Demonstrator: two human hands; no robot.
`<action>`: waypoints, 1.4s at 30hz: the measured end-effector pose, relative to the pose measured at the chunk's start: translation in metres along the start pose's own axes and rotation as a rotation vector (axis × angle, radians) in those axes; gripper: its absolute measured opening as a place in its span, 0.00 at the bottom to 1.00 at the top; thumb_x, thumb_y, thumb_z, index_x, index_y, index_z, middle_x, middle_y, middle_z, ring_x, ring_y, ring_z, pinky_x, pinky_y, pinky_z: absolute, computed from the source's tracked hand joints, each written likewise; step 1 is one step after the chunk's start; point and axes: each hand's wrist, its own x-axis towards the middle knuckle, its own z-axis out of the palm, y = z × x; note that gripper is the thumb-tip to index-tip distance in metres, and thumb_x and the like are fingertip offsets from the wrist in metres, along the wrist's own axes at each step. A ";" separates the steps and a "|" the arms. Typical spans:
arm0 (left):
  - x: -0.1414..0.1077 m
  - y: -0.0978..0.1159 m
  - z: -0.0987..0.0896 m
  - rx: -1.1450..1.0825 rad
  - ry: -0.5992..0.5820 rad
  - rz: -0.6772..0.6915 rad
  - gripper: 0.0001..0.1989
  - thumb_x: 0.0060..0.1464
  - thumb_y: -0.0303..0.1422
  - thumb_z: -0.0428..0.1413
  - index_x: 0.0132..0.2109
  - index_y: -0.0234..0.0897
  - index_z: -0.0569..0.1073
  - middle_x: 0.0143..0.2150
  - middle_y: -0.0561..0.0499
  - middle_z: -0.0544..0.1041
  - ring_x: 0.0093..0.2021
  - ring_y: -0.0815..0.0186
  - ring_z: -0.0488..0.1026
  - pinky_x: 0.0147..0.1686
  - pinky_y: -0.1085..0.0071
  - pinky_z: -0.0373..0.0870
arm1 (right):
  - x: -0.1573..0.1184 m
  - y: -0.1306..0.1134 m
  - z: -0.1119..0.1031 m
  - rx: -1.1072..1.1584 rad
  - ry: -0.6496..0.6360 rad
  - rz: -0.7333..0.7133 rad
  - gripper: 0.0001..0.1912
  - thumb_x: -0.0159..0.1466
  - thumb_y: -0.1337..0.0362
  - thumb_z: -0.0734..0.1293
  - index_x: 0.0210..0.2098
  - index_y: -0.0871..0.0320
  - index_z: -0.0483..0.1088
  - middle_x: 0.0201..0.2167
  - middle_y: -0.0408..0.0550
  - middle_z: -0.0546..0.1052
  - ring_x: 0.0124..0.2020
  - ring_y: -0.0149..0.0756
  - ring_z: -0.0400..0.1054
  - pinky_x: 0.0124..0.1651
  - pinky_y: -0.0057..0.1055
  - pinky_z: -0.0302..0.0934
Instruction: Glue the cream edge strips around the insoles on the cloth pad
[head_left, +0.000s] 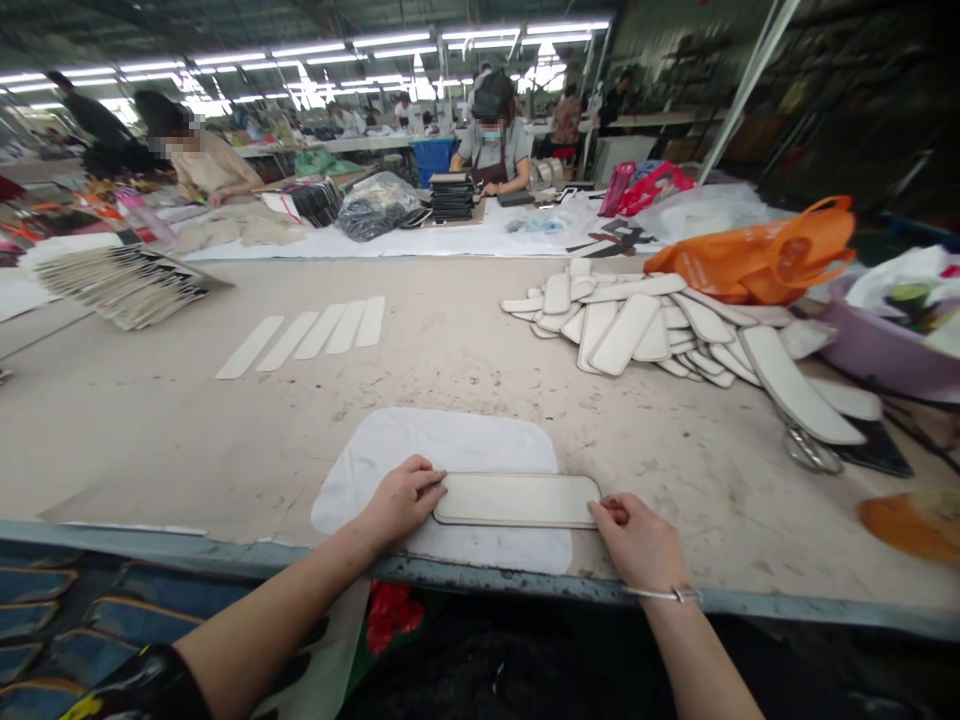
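Observation:
A long white panel with rounded corners and a dark edge [517, 500] lies level in front of me, over a white cloth-like sheet [450, 440] near the table's front edge. My left hand [401, 503] pinches the panel's left end between thumb and fingers. At the opposite end, my right hand [637, 540] grips the lower right corner, its fingers curled. A bracelet circles the right wrist. Several similar panels lie in a loose pile [622, 325] to the right, beyond my right hand.
Several thin pale strips [322, 335] lie in a row at left centre. Behind them stands a stack of pale pieces [127, 280]. Scissors [812, 450], an orange bag [757, 260] and a purple basin [892, 335] occupy the right side. Across the table a person [495, 140] works.

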 end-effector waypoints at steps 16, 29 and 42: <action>-0.015 -0.016 0.015 0.072 0.065 0.157 0.12 0.56 0.34 0.49 0.45 0.40 0.73 0.43 0.47 0.68 0.36 0.69 0.70 0.37 0.74 0.70 | -0.003 -0.005 0.002 0.029 0.066 -0.023 0.08 0.58 0.60 0.60 0.29 0.55 0.68 0.23 0.41 0.75 0.28 0.33 0.69 0.32 0.28 0.56; -0.016 -0.010 0.014 0.100 0.096 0.165 0.12 0.56 0.33 0.48 0.43 0.38 0.74 0.43 0.47 0.69 0.39 0.68 0.70 0.38 0.74 0.69 | -0.010 -0.014 0.002 -0.149 0.113 -0.112 0.07 0.59 0.62 0.59 0.30 0.56 0.67 0.25 0.43 0.72 0.27 0.32 0.66 0.29 0.27 0.53; -0.018 -0.011 0.015 0.152 0.125 0.218 0.13 0.56 0.33 0.47 0.45 0.39 0.72 0.44 0.46 0.69 0.37 0.69 0.70 0.37 0.74 0.70 | -0.052 -0.080 0.028 -0.140 0.059 -0.689 0.33 0.62 0.55 0.57 0.62 0.62 0.46 0.62 0.55 0.51 0.62 0.46 0.41 0.60 0.47 0.43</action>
